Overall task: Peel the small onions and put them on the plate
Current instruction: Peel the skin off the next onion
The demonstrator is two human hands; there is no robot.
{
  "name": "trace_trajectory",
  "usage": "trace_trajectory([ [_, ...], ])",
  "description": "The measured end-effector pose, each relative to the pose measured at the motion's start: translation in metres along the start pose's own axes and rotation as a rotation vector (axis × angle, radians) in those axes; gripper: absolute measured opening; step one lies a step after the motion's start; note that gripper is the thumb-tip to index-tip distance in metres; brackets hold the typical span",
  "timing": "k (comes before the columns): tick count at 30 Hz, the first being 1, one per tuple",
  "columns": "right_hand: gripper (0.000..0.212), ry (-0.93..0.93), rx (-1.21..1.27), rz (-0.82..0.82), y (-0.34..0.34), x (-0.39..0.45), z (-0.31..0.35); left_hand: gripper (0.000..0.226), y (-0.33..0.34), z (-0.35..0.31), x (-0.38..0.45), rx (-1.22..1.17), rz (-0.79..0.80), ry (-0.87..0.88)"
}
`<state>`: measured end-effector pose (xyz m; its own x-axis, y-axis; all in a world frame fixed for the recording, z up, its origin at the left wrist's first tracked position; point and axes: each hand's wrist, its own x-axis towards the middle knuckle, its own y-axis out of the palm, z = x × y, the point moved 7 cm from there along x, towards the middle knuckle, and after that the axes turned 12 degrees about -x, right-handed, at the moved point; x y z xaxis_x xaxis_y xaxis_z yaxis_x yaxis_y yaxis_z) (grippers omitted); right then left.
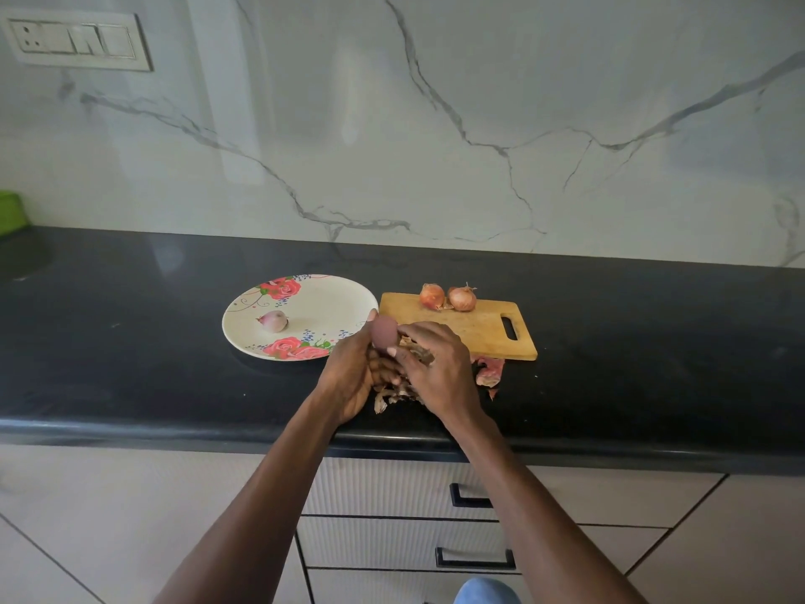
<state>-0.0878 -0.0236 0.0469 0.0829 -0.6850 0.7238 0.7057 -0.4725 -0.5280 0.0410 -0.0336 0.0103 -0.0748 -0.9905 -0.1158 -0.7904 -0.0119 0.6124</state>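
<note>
While the left hand [348,372] curls round a nearly bare onion [385,332] above the surface [130,342], the right hand [440,368] pinches loose skin [418,353], its grip pulling peel away over a heap of scraps. One peeled onion [273,320] lies on the plate [322,307]; two unpeeled onions [448,297] wait on the board [479,329]. Both hands' fingertips are mostly hidden.

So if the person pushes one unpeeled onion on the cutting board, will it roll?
Probably yes: each unpeeled onion looks round and lies loose on the flat cutting board. Its dry skin is likely slippery and may flake. It seems light.
</note>
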Motion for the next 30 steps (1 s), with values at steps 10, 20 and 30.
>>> trace_trajectory([
  [10,0.013,0.268,0.193,0.024,0.0,0.001,-0.024,0.046,0.003,0.0,0.001,-0.024,0.034,-0.006],
  [20,0.014,0.346,0.279,0.12,0.006,-0.002,-0.025,0.022,0.001,0.004,0.001,-0.097,0.01,-0.012],
  [30,0.007,0.327,0.35,0.142,0.004,-0.001,-0.025,0.027,0.0,0.005,0.0,-0.095,0.029,0.011],
])
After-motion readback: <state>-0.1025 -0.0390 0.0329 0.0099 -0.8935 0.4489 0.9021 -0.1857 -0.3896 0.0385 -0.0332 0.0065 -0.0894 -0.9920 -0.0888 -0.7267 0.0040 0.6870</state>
